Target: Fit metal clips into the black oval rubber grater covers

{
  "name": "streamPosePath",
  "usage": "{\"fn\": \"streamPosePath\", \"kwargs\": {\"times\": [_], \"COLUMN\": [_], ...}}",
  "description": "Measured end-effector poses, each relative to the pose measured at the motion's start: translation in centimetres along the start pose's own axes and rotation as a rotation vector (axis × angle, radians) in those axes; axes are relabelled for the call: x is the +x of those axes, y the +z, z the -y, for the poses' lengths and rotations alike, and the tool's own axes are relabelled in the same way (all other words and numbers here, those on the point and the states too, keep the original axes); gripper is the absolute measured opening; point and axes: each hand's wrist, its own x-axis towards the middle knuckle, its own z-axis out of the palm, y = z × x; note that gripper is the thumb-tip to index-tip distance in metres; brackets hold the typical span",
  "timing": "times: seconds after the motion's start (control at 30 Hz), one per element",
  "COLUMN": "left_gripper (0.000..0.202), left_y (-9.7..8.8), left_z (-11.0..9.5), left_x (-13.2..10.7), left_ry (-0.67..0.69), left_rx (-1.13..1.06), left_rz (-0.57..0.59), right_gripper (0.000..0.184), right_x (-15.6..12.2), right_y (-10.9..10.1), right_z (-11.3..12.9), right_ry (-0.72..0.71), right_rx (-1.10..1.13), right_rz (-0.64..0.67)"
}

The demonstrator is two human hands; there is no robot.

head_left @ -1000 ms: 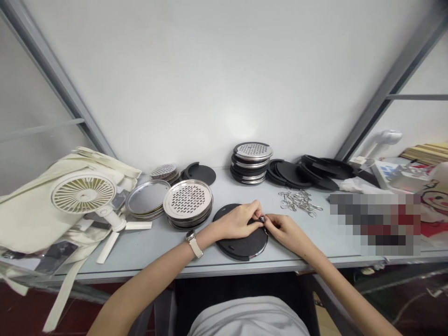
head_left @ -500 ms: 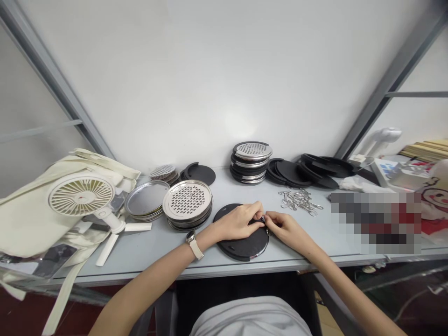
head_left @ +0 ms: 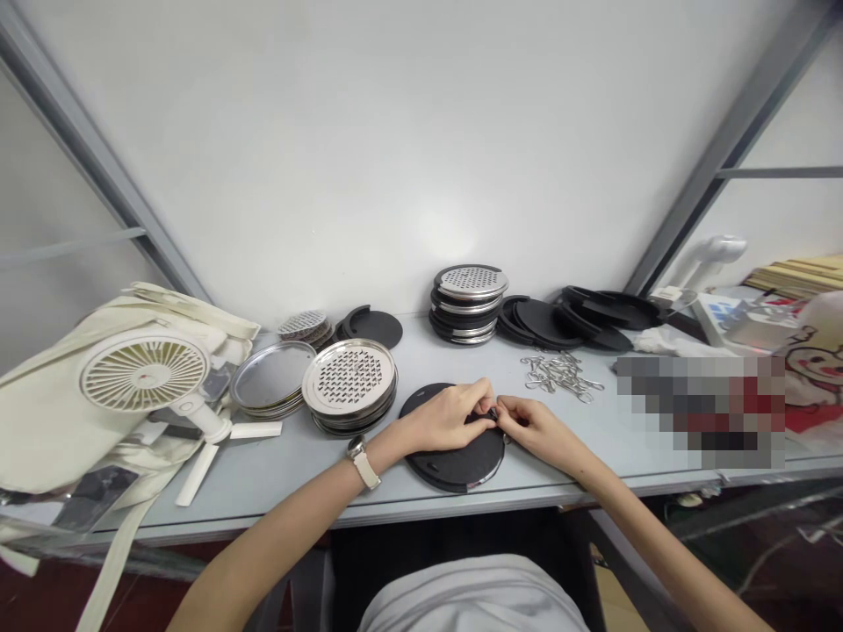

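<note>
A black round disc (head_left: 454, 461) with a shiny metal edge lies flat near the table's front edge. My left hand (head_left: 448, 417), with a watch on its wrist, rests on top of the disc, fingers pinched at its right rim. My right hand (head_left: 530, 426) meets it there, its fingers also pinched on a small part at the rim that I cannot make out. A heap of small metal wire clips (head_left: 559, 376) lies just beyond my right hand.
Left of the disc stand a stack of perforated metal plates (head_left: 349, 377), plain metal trays (head_left: 271, 376) and a white fan (head_left: 145, 373) on a cream bag. At the back are a stack of assembled discs (head_left: 469, 303) and loose black discs (head_left: 572, 320).
Both hands stay pinched at the disc's right rim with only tiny finger movement. The view has drifted slightly.
</note>
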Motion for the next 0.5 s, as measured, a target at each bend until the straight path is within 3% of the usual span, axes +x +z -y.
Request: {"fn": "streamPosePath", "kwargs": {"times": [0.5], "left_gripper": [0.019], "left_y": [0.24], "left_z": [0.57], "left_x": [-0.05], "left_ry": [0.035], "left_rx": [-0.024], "left_rz": [-0.012], "right_gripper": [0.026], "right_x": [0.06], "right_y": [0.06], "right_z": [-0.28], "right_ry": [0.000], "right_rx": [-0.014], "right_rz": [-0.020]}}
